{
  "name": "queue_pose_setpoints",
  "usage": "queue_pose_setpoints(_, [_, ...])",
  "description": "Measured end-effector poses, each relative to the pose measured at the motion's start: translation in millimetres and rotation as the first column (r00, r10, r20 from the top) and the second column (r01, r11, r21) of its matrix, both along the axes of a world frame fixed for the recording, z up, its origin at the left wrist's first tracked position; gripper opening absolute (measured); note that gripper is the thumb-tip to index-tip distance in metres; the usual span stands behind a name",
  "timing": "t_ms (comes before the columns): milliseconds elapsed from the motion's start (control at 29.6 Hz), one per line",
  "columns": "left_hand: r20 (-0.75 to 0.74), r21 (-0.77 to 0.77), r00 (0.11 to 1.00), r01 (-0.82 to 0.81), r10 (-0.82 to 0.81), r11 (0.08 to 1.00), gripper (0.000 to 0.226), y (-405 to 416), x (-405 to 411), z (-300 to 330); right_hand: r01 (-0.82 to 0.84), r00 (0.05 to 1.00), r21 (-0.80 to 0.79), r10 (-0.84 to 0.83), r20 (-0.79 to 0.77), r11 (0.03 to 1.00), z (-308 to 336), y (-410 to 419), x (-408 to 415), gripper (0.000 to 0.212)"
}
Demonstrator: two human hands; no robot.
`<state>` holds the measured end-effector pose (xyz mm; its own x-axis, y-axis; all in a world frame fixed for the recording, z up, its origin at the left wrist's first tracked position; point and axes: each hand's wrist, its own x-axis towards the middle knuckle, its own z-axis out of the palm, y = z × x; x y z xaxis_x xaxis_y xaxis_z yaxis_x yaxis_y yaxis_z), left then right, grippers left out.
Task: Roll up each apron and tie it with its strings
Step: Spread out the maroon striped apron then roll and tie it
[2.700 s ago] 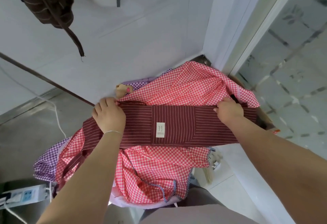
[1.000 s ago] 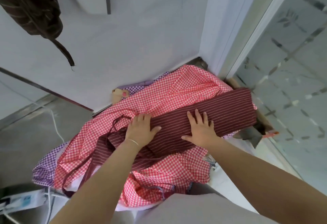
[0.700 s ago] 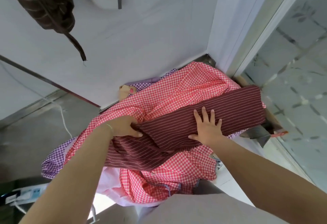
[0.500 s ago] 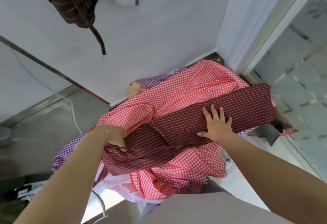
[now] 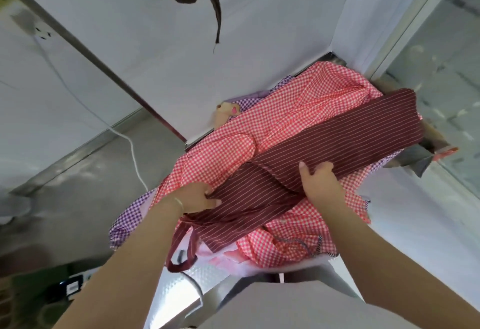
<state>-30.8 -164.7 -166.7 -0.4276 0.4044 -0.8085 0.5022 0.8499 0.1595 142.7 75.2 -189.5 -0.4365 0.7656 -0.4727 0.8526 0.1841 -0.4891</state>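
Both hands grip the striped apron (image 5: 324,144): left hand (image 5: 194,197), right hand (image 5: 320,182), atop gingham aprons (image 5: 272,118); cable (image 5: 130,144) nearby.

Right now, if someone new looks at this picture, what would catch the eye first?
First, the long dark red striped apron, folded into a band and lying slanted across the middle. Both hands are on it: the left hand pinches its near end and the right hand grips its lower edge. Under it spreads a bright heap of red checked cloth, with purple checked cloth at the left edge.
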Motion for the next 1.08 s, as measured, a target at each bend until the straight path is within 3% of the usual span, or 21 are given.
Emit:
queue_pose_setpoints(101, [0.045,0.130,0.998,-0.050,0.045,0.990,0.048,-2,1,-14,0.096,0.995,0.004,-0.096,0.016,0.995,1,-42,27,0.051])
queue_pose_setpoints(203, [0.062,0.213,0.997,-0.064,0.051,0.975,0.040,-4,2,-18,0.176,0.983,-0.276,-0.185,-0.007,0.945,-5,-64,26,0.050])
queue_pose_setpoints(338, [0.090,0.325,0.993,-0.097,0.071,0.941,0.031,-10,-1,-17,0.361,0.904,-0.538,-0.428,0.000,0.762,-7,-79,18,0.018])
queue_pose_setpoints(473, [0.104,0.430,0.980,-0.196,0.167,0.881,0.017,-16,-6,-17,0.540,0.684,-0.696,-0.728,0.036,0.473,-4,-87,27,0.012])
queue_pose_setpoints(541, [0.150,0.475,0.961,-0.276,0.232,0.836,0.017,-19,-5,-16,0.545,0.644,-0.729,-0.764,0.048,0.414,-1,-93,35,0.013])
queue_pose_setpoints(642, [0.207,0.495,0.930,-0.369,0.305,0.787,0.018,-20,-5,-18,0.457,0.673,-0.815,-0.738,0.055,0.356,12,-102,43,0.009])
queue_pose_setpoints(743, [0.227,0.467,0.929,-0.367,0.292,0.805,0.021,-20,-7,-20,0.311,0.641,-0.898,-0.766,-0.044,0.312,15,-105,52,0.020])
queue_pose_setpoints(811, [0.203,0.456,0.936,-0.351,0.288,0.818,0.028,-21,-11,-21,0.276,0.690,-0.881,-0.718,-0.096,0.383,22,-98,56,0.026])
queue_pose_setpoints(845, [0.189,0.451,0.939,-0.342,0.286,0.824,0.032,-21,-13,-22,0.267,0.812,-0.797,-0.571,-0.117,0.542,24,-91,60,0.024])
queue_pose_setpoints(879, [0.178,0.444,0.943,-0.331,0.280,0.833,0.034,-22,-14,-23,0.187,0.948,-0.639,-0.308,-0.083,0.746,25,-83,66,0.020])
queue_pose_setpoints(912, [0.171,0.435,0.948,-0.317,0.268,0.843,0.035,-23,-15,-23,0.031,0.999,-0.443,-0.017,0.035,0.896,25,-74,72,0.016])
queue_pose_setpoints(946, [0.167,0.416,0.954,-0.296,0.248,0.859,0.035,-24,-17,-23,-0.146,0.960,-0.268,0.202,0.195,0.952,26,-67,76,0.015])
queue_pose_setpoints(980, [0.165,0.385,0.960,-0.273,0.225,0.882,0.034,-26,-19,-22,-0.271,0.885,-0.164,0.313,0.346,0.949,27,-65,77,0.016])
queue_pose_setpoints(1014, [0.162,0.343,0.969,-0.231,0.185,0.910,0.035,-29,-23,-23,-0.333,0.836,-0.076,0.331,0.437,0.940,27,-64,76,0.022])
queue_pose_setpoints(1081, [0.156,0.234,0.986,-0.090,0.054,0.968,0.034,-35,-30,-18,-0.358,0.875,0.117,0.289,0.389,0.926,19,-65,70,0.049])
